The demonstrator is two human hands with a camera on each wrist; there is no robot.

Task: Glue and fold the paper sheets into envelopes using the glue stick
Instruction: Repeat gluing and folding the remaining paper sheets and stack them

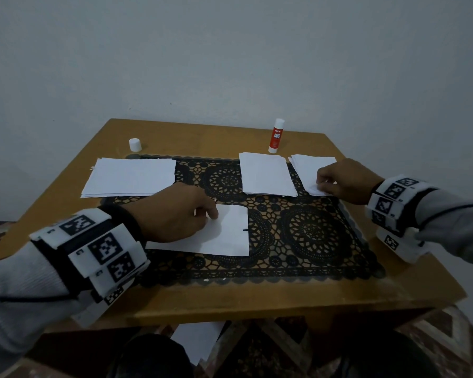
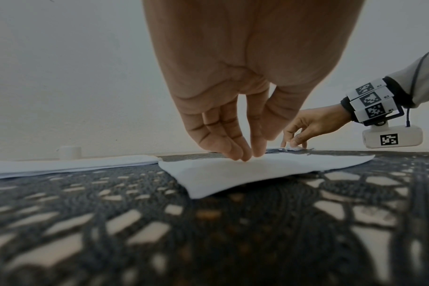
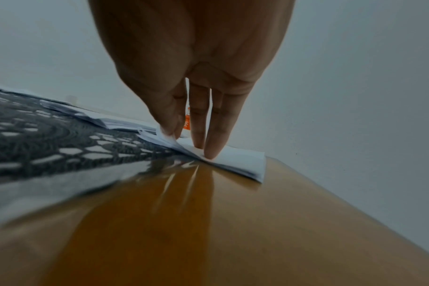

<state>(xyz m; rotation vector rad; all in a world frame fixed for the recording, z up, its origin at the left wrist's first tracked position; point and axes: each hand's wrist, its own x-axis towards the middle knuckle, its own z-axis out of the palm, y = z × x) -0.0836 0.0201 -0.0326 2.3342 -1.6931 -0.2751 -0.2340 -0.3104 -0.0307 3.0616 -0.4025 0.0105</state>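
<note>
A single white sheet (image 1: 227, 233) (image 2: 257, 174) lies on the black lace mat (image 1: 311, 233) near the table's middle. My left hand (image 1: 209, 214) (image 2: 245, 156) rests its bunched, nearly straight fingertips on the sheet near its far edge. My right hand (image 1: 321, 186) (image 3: 172, 135) is at the small paper stack (image 1: 311, 167) (image 3: 238, 158) on the right. Its thumb and index finger pinch up a corner of the top sheet, while two straight fingers (image 3: 212, 151) press on the stack. The red and white glue stick (image 1: 276, 136) (image 3: 187, 122) stands upright at the back, untouched.
A larger paper stack (image 1: 129, 177) lies at the left and another stack (image 1: 266, 173) at the back middle. A white cap (image 1: 135, 145) (image 2: 69, 152) stands at the back left. The wooden table (image 1: 230, 298) meets a wall behind. Paper (image 1: 194, 342) lies on the floor below.
</note>
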